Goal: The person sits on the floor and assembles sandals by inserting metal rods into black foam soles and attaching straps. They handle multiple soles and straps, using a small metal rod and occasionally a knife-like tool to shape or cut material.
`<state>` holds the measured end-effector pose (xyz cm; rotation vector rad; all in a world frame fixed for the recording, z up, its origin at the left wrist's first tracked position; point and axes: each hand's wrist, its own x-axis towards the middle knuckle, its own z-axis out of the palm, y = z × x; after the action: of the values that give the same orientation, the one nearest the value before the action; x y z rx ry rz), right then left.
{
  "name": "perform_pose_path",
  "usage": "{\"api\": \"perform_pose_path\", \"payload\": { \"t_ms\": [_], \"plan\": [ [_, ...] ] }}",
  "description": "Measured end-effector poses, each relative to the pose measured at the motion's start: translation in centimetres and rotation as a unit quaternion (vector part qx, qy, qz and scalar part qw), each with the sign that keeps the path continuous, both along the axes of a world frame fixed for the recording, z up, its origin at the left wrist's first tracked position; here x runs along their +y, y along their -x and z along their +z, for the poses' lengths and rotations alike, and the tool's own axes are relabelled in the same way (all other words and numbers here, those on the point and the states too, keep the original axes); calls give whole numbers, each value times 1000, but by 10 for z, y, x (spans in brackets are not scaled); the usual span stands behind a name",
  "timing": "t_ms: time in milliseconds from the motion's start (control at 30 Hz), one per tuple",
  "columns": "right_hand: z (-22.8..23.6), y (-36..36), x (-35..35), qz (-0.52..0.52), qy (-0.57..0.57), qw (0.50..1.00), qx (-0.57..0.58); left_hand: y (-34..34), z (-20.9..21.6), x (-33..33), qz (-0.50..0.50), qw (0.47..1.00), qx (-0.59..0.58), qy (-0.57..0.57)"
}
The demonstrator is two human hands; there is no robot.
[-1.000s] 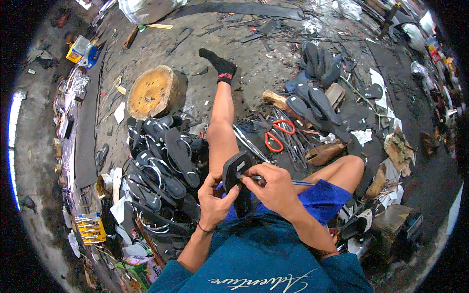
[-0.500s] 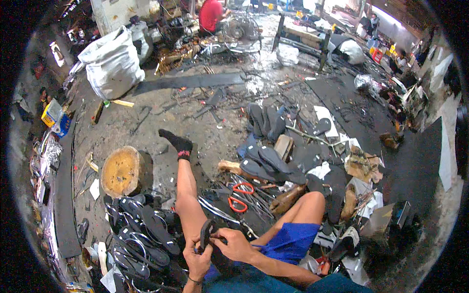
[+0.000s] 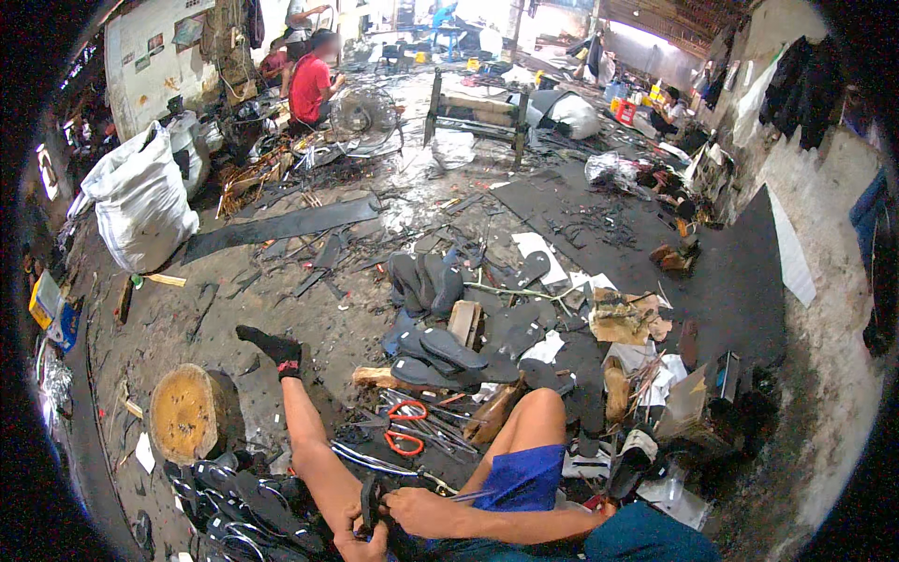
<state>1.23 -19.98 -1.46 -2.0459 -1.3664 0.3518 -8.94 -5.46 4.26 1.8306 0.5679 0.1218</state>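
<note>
My left hand [image 3: 360, 538] grips a black sandal sole [image 3: 372, 502], held nearly edge-on above my lap. My right hand [image 3: 417, 513] is beside it, fingertips pinched together at the sole's edge; what they hold is hidden. Scissors with red-orange handles [image 3: 405, 429] lie on the ground ahead, among thin metal tools [image 3: 448, 431]. To the left of my leg is a heap of black sandals [image 3: 245, 501] with small white labels. More black soles [image 3: 435, 351] lie stacked in front of my bent knee.
A round wooden block [image 3: 184, 412] stands at the left, and a white sack [image 3: 140, 201] behind it. A long dark strip [image 3: 281, 229] lies across the floor. A person in a red top [image 3: 309, 89] sits near a fan [image 3: 365, 122]. Dark sheeting [image 3: 726, 281] spreads at the right.
My view has tilted up and turned right, so more of the far room and right wall shows. Both hands stay at the sandal sole, which now looks narrower, more upright.
</note>
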Motion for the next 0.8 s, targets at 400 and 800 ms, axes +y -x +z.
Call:
{"api": "perform_pose_path", "payload": {
  "t_ms": [400, 800],
  "plan": [
    [27, -2, -15, -89, -21, 954, 287, -1, 4, -1, 23, 997, -29, 70],
    [35, -3, -28, -73, 44, 988, 129, 1, -9, -7, -34, 998, -30, 35]
  ]
}}
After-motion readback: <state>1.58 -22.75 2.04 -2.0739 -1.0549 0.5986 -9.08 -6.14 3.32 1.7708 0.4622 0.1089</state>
